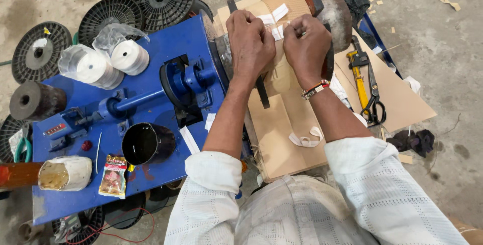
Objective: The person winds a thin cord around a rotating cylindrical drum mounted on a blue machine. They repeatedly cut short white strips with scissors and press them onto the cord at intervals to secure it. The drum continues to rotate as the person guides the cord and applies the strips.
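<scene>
Floor: bare concrete floor (443,48), paper scraps scattered.
Counter: blue counter (151,48), tape rolls (108,61) set on it.
Fingers: both hands' fingers pinched on white tape strip (277,23); left hand (250,43), right hand (307,48).

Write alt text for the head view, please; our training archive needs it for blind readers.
Both hands, left hand and right hand, press white tape strips onto a brown paper wrap on a round form beside a blue machine. Scissors lie to the right; two white rolls sit on the machine.
</scene>
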A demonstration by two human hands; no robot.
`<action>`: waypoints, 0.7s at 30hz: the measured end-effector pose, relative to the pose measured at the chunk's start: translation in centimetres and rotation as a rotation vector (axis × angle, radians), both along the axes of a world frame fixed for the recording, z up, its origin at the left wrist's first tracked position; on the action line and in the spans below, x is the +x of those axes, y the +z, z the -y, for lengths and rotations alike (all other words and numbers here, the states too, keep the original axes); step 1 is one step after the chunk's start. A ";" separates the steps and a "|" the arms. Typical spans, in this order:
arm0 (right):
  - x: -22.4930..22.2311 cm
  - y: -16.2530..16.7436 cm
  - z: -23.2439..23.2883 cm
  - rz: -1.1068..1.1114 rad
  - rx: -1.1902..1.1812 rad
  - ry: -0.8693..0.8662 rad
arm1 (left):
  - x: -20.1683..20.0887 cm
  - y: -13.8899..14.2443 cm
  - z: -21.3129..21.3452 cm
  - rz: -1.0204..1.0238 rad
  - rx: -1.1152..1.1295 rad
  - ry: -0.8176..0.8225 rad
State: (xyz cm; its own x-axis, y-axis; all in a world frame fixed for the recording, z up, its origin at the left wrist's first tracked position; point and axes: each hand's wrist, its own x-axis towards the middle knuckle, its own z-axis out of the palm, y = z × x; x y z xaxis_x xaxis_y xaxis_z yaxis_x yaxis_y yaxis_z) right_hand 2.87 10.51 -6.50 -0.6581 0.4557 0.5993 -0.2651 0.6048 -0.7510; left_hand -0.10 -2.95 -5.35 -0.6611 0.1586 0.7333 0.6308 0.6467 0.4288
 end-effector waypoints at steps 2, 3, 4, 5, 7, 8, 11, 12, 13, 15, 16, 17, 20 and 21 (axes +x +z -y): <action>0.1 0.1 -0.1 0.014 -0.048 0.013 | 0.1 0.0 0.1 0.010 -0.004 -0.002; 0.3 0.2 -0.1 0.027 -0.066 0.033 | 0.1 0.0 0.1 0.038 -0.008 -0.005; 0.6 0.3 -0.1 0.031 -0.082 0.052 | 0.1 0.1 0.1 0.058 -0.010 -0.008; 0.8 0.6 -0.1 0.031 -0.097 0.071 | 0.2 0.1 0.2 0.053 -0.014 -0.013; 2.8 0.5 -0.1 0.059 -0.175 0.145 | 0.3 0.2 0.1 0.052 -0.017 -0.018; 4.4 0.1 0.1 0.074 -0.215 0.183 | 0.3 0.2 0.1 0.038 -0.019 -0.020; 9.8 -1.4 0.3 0.180 -0.211 0.259 | 0.3 0.1 0.1 -0.008 -0.002 -0.027; 11.2 -2.2 0.2 0.238 -0.235 0.267 | 0.3 0.0 0.2 -0.011 0.012 -0.037; 12.3 -2.9 -0.1 0.254 -0.253 0.265 | 0.3 0.0 0.2 -0.019 0.024 -0.049; 13.3 -4.1 -0.5 0.281 -0.286 0.262 | 0.2 -0.2 0.4 -0.016 0.027 -0.067; 13.1 -4.8 -0.4 0.247 -0.276 0.265 | 0.2 -0.2 0.5 -0.015 0.027 -0.077; 12.8 -5.3 -0.3 0.210 -0.266 0.269 | 0.1 -0.2 0.5 -0.019 0.024 -0.081; 11.6 -6.4 0.4 0.187 -0.254 0.251 | -0.1 -0.3 0.7 -0.021 0.014 -0.096; 11.3 -6.5 0.5 0.186 -0.250 0.242 | -0.4 -0.3 0.8 -0.024 0.010 -0.100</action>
